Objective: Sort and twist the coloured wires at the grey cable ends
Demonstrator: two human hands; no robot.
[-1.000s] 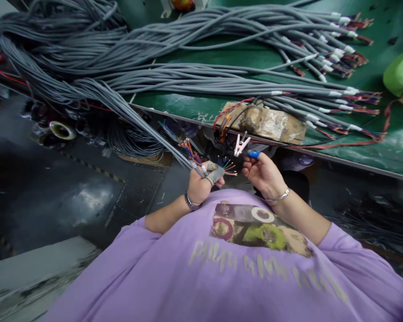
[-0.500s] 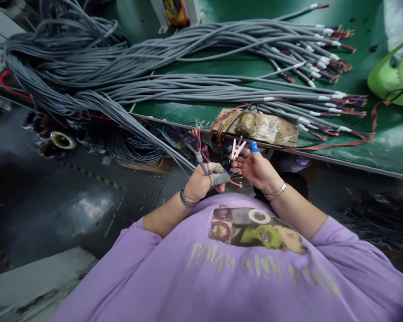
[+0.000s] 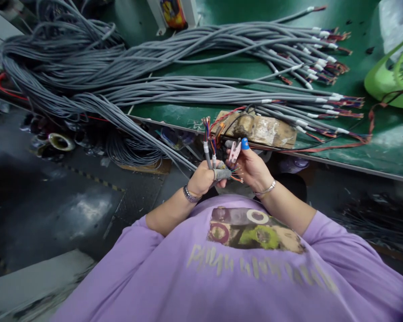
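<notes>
At bench [image 3: 248,11], left hand [image 3: 202,179] grips white-banded grey cables [image 3: 208,161]; right hand [image 3: 256,170] grip unclear.

Light-purple fabric shirt [image 3: 168,277], matching sleeves [image 3: 130,241] stopping well short of wrists | rectangular multicoloured chest print [image 3: 237,243]: white ring [image 3: 249,216], maroon ring [image 3: 227,233], yellow-green blot [image 3: 267,238], grey script-like lettering [image 3: 215,260] beneath | left hand [image 3: 200,179]: grey thumb cover [image 3: 222,174], dark metallic link band [image 3: 188,195] | right hand [image 3: 253,169]: glossy blue thumb cover [image 3: 245,144], slim silver-coloured bangle [image 3: 267,189]
</notes>
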